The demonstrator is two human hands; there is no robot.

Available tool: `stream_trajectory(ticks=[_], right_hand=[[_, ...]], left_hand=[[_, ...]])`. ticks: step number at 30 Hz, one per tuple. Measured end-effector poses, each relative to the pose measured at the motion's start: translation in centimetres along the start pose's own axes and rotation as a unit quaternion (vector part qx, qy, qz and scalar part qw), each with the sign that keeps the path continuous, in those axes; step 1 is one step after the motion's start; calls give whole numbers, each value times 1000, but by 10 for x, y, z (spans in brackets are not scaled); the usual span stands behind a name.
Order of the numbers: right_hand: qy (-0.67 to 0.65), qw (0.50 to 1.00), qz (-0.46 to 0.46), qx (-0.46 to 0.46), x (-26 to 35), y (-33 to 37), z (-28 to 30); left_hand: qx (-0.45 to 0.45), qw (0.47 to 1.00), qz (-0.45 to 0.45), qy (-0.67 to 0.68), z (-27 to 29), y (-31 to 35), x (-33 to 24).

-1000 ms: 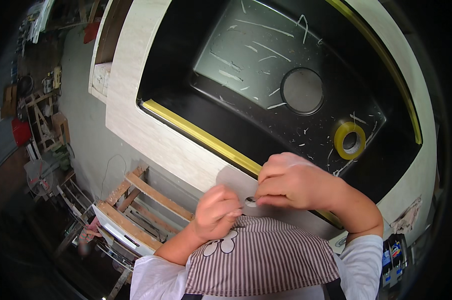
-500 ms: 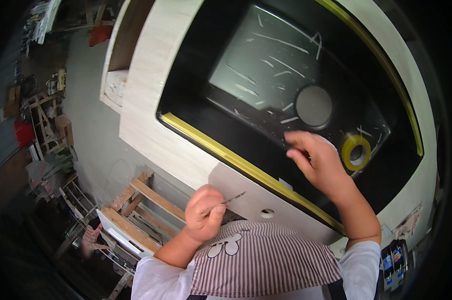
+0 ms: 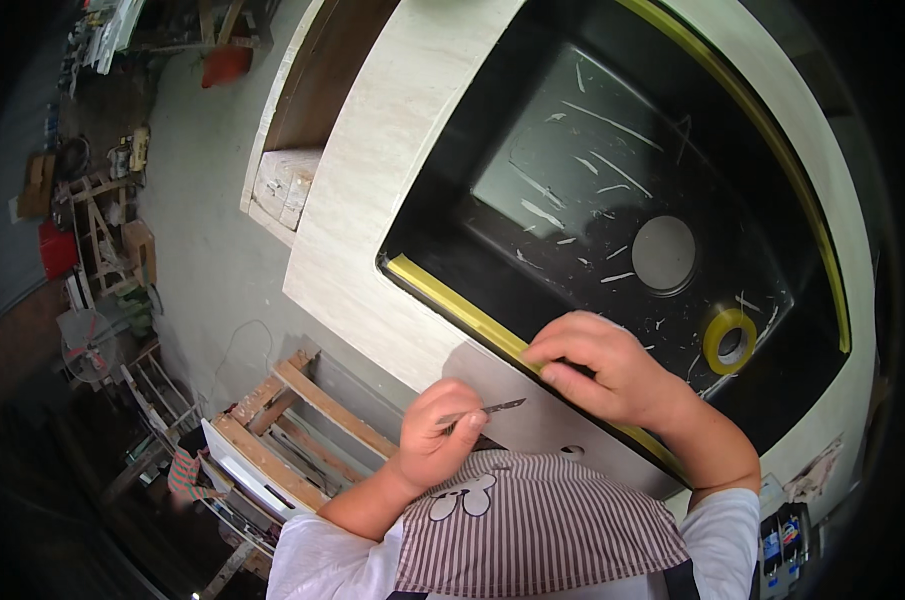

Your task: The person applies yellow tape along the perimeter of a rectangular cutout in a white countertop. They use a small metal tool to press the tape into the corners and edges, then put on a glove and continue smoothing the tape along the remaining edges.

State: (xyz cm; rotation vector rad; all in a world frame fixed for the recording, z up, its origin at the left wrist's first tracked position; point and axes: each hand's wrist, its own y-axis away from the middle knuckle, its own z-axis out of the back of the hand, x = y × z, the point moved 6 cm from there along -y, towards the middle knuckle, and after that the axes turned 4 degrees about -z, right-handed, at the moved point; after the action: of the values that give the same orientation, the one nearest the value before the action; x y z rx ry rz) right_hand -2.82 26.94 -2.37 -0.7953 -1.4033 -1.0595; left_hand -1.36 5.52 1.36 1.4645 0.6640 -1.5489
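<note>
My left hand [image 3: 437,435] is closed around a thin scalpel-like knife [image 3: 504,406], its blade pointing right over the pale countertop. At the near rim of a black sink [image 3: 532,265], my right hand [image 3: 607,370] has its thumb and fingers curled together, the tips touching a strip of yellow tape [image 3: 447,298]. What sits between those fingertips is hidden. Inside the basin, right of that hand, lies a yellow tape roll [image 3: 714,345]. Thin white scraps [image 3: 541,212] are scattered on the basin floor around the round drain hole [image 3: 663,253].
A pale countertop [image 3: 347,225] surrounds the sink, with a small round hole near my apron. Another yellow strip [image 3: 794,170] runs along the far right rim. On the left stand a wooden frame [image 3: 332,405] and a fan [image 3: 84,345]. A bin of bottles [image 3: 787,548] sits lower right.
My right hand has moved from over the basin left and nearer, onto the taped rim. My left hand still holds the knife. The whole view has shifted slightly.
</note>
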Motion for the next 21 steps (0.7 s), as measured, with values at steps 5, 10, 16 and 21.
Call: stream_trajectory(ticks=[5,10,16,21], right_hand=[[26,999,4,34,5,2,-12],[50,998,12,44,3,28,0],[55,998,-4,-2,-11,58,9],[81,997,3,-4,-22,79,9]], left_hand=[[69,988,-80,-110,-10,-13,-6],[117,966,-139,-184,-39,-26,-10],[134,954,-163,-214,-68,-32,-15],[143,948,-205,-197,-82,-11,-11]])
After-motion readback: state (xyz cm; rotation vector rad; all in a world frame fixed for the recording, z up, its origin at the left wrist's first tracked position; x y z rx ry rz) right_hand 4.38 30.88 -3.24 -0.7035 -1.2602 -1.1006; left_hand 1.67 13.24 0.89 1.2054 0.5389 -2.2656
